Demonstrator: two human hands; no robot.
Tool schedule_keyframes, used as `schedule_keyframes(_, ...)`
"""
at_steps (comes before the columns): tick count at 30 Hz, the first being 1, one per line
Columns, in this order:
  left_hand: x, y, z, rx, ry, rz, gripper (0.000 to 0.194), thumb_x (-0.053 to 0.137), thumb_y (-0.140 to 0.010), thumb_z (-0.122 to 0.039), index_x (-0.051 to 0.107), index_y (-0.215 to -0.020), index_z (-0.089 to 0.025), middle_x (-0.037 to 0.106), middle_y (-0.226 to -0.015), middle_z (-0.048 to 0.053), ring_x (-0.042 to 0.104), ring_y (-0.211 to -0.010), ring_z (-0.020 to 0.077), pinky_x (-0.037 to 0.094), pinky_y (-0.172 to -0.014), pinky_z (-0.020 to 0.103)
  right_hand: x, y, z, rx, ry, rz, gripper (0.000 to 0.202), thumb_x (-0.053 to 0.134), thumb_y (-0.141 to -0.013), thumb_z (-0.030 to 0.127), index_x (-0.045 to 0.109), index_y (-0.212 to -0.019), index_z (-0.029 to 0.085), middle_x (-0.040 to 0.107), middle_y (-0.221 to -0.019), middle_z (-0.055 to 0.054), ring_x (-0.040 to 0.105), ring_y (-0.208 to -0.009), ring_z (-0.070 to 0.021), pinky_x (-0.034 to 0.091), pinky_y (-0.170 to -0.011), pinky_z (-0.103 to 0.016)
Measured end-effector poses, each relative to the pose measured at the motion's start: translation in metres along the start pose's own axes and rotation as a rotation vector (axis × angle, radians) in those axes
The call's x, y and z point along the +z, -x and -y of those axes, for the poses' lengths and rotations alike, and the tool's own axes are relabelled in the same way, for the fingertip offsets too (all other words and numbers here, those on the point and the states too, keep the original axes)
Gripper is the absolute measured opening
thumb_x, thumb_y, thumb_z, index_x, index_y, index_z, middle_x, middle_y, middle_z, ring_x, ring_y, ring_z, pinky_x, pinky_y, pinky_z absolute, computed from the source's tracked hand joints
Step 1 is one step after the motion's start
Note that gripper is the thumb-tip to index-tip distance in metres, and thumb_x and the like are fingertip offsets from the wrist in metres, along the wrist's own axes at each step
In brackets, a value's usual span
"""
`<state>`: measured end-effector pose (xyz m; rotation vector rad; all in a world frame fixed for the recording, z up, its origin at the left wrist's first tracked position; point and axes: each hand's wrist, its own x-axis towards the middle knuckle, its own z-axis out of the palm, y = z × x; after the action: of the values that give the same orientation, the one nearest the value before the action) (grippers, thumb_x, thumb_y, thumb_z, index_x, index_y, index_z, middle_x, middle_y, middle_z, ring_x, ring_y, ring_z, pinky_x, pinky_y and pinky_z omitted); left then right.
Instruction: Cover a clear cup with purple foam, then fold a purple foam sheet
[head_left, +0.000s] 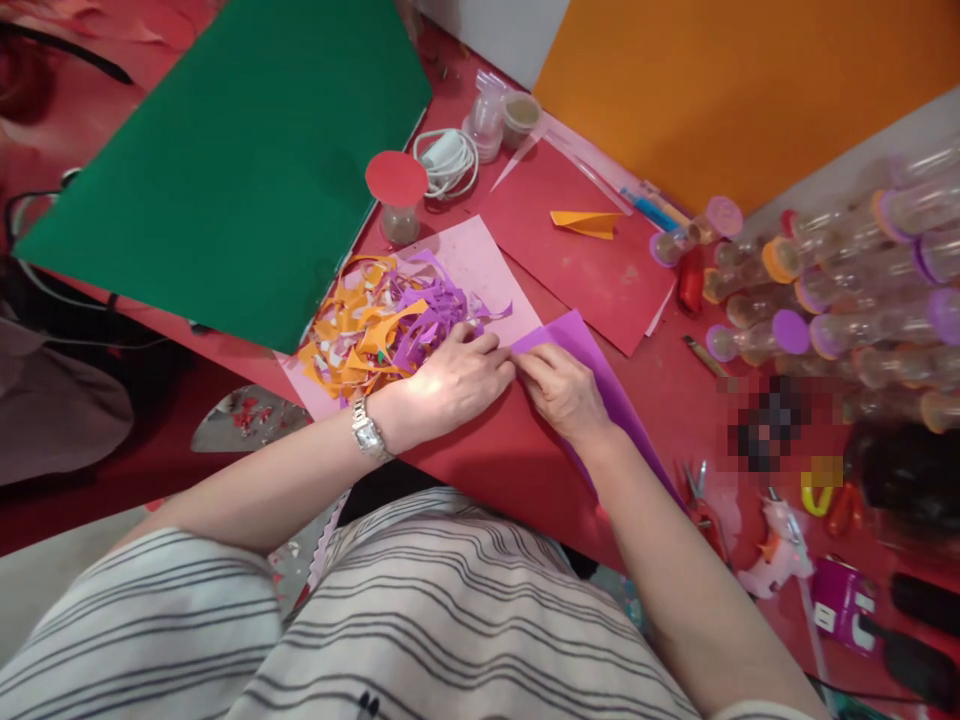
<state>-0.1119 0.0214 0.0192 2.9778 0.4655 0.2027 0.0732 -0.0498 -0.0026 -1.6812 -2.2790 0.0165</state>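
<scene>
A sheet of purple paper [609, 375] lies slanted on the red table, partly under my right hand [564, 392]. The fingers of that hand pinch the sheet at its left corner. My left hand [466, 375], with a metal watch [367, 432] on the wrist, meets the same corner; its fingers are curled and the fingertips are partly hidden. Beside and beyond my left hand is a heap of orange and purple paper scraps [386, 325]. The scraps rest on a pink sheet [480, 260].
A big green board [247, 150] stands at left, an orange board [750, 90] at the back. Red sheets [570, 240] carry a folded orange piece [586, 223]. Stacked clear bottles [847, 330], scissors [701, 500] and a glue gun [780, 550] are at right; a white cable [450, 160] lies behind.
</scene>
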Motion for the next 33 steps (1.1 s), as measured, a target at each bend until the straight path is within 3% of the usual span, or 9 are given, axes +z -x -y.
schedule_keyframes(11, 0.006, -0.002, -0.005, -0.036, -0.056, -0.048, 0.021, 0.047, -0.096, -0.007, 0.065, -0.087, -0.013, 0.069, -0.088, 0.009, 0.057, -0.088, 0.0241, 0.041, -0.08, 0.041, -0.001, -0.007, 0.005, -0.065, 0.128, 0.037, 0.029, 0.041, -0.1, 0.02, 0.067, -0.088, 0.018, 0.061, -0.074, -0.004, 0.052, -0.073, -0.0169, 0.035, -0.065, -0.028)
schedule_keyframes(15, 0.006, 0.0, -0.009, -0.05, -0.091, -0.066, 0.022, 0.047, -0.095, -0.006, 0.067, -0.09, -0.013, 0.07, -0.093, 0.009, 0.057, -0.088, 0.0235, 0.042, -0.084, 0.042, -0.004, -0.004, 0.007, -0.055, 0.119, 0.042, 0.029, 0.042, -0.099, 0.017, 0.064, -0.081, 0.019, 0.058, -0.072, -0.004, 0.05, -0.073, -0.0172, 0.034, -0.065, -0.028)
schedule_keyframes(23, 0.002, 0.0, -0.01, -0.067, -0.078, -0.049, 0.019, 0.049, -0.095, -0.008, 0.066, -0.09, -0.014, 0.07, -0.097, 0.009, 0.056, -0.09, 0.0248, 0.043, -0.083, 0.042, -0.011, 0.02, 0.008, -0.085, 0.15, 0.028, 0.028, 0.043, -0.096, 0.01, 0.061, -0.078, 0.02, 0.055, -0.071, -0.003, 0.046, -0.07, -0.0183, 0.035, -0.066, -0.029)
schedule_keyframes(33, 0.0, 0.0, -0.014, -0.038, -0.126, -0.05, 0.028, 0.05, -0.092, -0.006, 0.067, -0.112, -0.015, 0.069, -0.096, 0.011, 0.056, -0.093, 0.0258, 0.041, -0.094, 0.05, -0.019, 0.058, 0.01, -0.029, 0.131, 0.035, 0.027, 0.046, -0.091, 0.004, 0.062, -0.076, 0.02, 0.054, -0.07, -0.003, 0.044, -0.069, -0.0179, 0.035, -0.065, -0.03)
